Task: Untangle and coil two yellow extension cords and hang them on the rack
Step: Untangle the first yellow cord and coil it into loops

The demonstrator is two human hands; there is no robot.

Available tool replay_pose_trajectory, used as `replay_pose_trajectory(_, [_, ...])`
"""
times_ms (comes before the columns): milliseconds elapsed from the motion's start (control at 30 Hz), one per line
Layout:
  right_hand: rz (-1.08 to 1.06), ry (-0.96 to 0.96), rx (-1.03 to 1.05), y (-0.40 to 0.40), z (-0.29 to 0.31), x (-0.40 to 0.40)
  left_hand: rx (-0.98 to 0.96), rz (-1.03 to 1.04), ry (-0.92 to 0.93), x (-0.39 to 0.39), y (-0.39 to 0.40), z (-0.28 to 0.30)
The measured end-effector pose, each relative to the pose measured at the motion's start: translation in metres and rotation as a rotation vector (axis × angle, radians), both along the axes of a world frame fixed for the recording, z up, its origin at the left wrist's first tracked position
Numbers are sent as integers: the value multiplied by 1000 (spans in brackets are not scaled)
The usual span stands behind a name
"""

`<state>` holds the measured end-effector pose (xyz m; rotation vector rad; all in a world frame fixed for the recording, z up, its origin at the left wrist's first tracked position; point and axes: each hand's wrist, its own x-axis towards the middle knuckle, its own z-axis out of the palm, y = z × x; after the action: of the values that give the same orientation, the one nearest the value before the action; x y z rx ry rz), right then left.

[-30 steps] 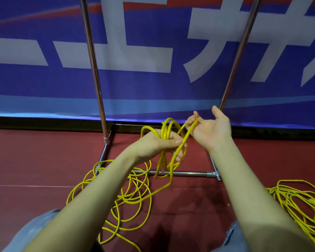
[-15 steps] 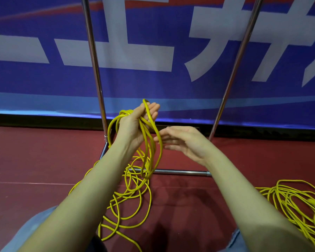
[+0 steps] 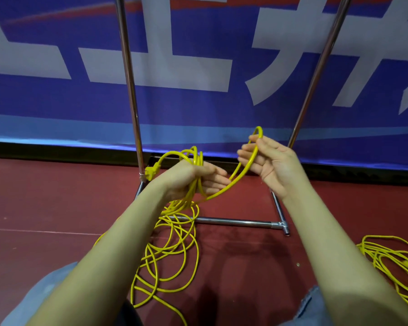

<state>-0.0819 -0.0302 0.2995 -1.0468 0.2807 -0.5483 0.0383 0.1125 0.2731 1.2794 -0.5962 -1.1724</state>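
Cord (image 3: 224,191) loops bunch in left hand (image 3: 193,178); right hand (image 3: 269,158) pinches a strand (mid-frame); floor slack could snag, spilling loops.

Head view, single: the scene is being viewed from the person's head, forward and downward, wide-angled. Both forearms are being framed close from the lower edge; the rack (image 3: 236,222) base and floor (image 3: 45,196) are being seen near, the banner (image 3: 198,102) just beyond. No second view is being supplied.
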Motion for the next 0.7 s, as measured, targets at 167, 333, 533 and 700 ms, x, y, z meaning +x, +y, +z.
replay_pose_trajectory(167, [-75,-57,62,-4,2,0,-59,-257,-121,-9,-4,-8])
replay_pose_trajectory(333, [-64,-21,44,-6,0,0,-105,-345,-203,-22,-12,-16])
replay_pose_trajectory(533, [-48,78,-50,-13,-9,-1,-316,-85,91,-22,-17,-15])
replay_pose_trajectory(700, [108,293,-220,-3,-24,4,-536,269,286,-8,-17,-2])
